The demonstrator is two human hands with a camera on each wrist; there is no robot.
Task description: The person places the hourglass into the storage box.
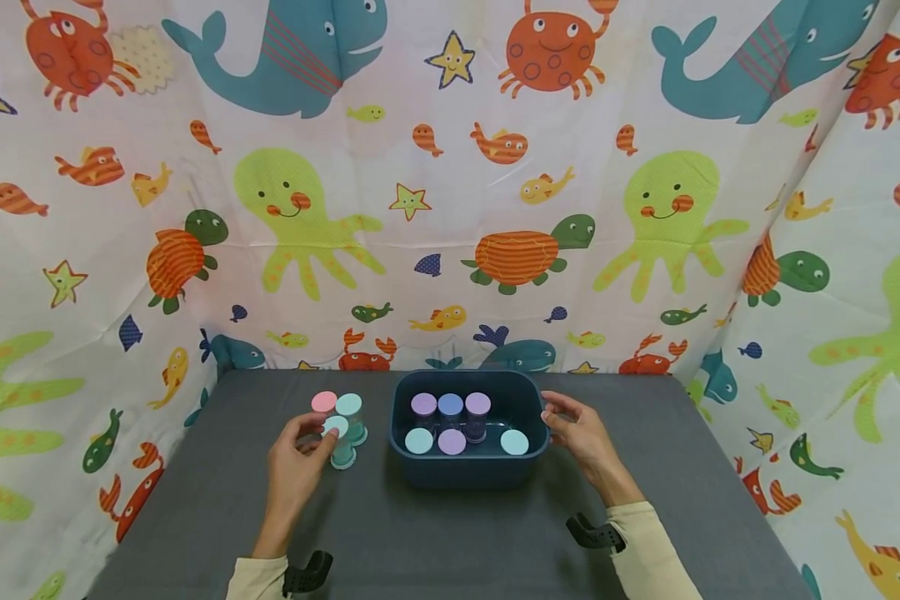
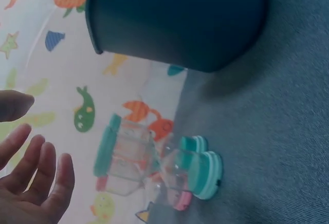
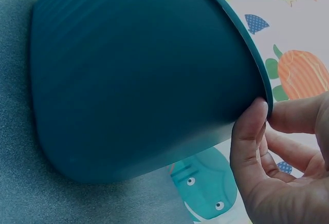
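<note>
The right hand [image 1: 581, 435] pinched the rim of the dark blue tub [image 1: 468, 471] at its right side, thumb [image 3: 249, 131] pressed against the outer wall just under the edge and the other fingers curled over the lip. The tub stood on the grey table [image 1: 435, 542], and inside it were six small capped jars: a lilac one [image 1: 423, 405], a blue one [image 1: 450, 406] and a purple one [image 1: 477, 404] along the far side, and a pale teal one [image 1: 419, 441], a lilac one [image 1: 452, 442] and another pale teal one [image 1: 514, 442] along the near side. Left of the tub, just beside it, three more clear jars stood huddled together, touching: a pink-capped jar [image 1: 324, 402], a teal-capped jar [image 1: 349, 407] and a nearer jar with a pale teal cap [image 1: 337, 427]. The left hand [image 1: 294, 462] was at that nearest jar, its fingers loosely spread and relaxed in the wrist view, gripping nothing; whether the fingertips [image 2: 64, 165] actually touched the jar could not be told. Behind the tub hung a sea-creature curtain [image 1: 450, 167].
</note>
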